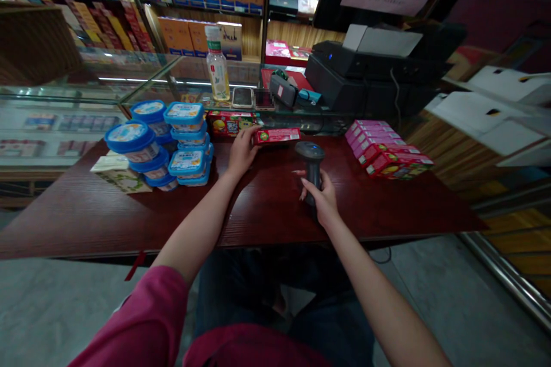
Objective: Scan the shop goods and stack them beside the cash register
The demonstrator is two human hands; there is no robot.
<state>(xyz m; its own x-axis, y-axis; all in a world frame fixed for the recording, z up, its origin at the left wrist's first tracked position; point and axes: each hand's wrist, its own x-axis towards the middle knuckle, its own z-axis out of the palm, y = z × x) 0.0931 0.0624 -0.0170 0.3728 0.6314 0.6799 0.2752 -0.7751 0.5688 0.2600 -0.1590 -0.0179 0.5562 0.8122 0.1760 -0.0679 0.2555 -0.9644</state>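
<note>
My left hand [244, 152] is closed on the left end of a slim red box [278, 136] near the back of the dark wooden desk. In my right hand [322, 198] is a dark barcode scanner [310, 163], gripped by its handle with the head up, just right of that box. Behind my left hand lies another red box [232, 124] with a yellow picture and a code on it. Blue-lidded tubs [188, 163] stand stacked to the left of my left hand. Red boxes [394, 161] and pink boxes [372, 135] lie in a row at the right.
A tissue pack [120, 174] sits beside the tubs. On the glass counter [172, 77] behind stand a drink bottle [218, 69], a phone [243, 97] and a dark device [284, 90]. A black printer [379, 63] occupies the back right. The desk's front edge is close to my lap.
</note>
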